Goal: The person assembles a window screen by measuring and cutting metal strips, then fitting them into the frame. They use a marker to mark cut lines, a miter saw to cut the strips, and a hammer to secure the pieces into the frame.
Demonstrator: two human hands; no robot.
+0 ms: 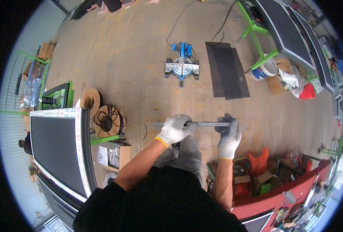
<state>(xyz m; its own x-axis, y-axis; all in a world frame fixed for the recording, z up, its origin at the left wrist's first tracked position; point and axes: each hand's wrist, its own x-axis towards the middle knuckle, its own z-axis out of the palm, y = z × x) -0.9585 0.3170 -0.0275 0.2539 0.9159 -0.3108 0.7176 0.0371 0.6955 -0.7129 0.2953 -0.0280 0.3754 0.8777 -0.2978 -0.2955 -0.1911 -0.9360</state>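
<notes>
A thin grey metal bar [208,124] lies level across the front of my body, and both my hands are on it. My left hand [177,129], in a white knit glove with a yellow cuff, is closed around the bar left of its middle. A faint length of it shows past that hand. My right hand [229,135], gloved in white with grey on the palm and fingers, grips the bar near its right end. Farther out on the floor stands a blue and silver mitre saw [182,65].
Dark flat sheets [227,70] lie right of the saw, near a white bucket [265,69] and a green-legged table [259,48]. At left are a framed dark panel [57,152], a cable spool [108,120] and a cardboard box [124,156]. A red-walled bin [291,189] sits lower right.
</notes>
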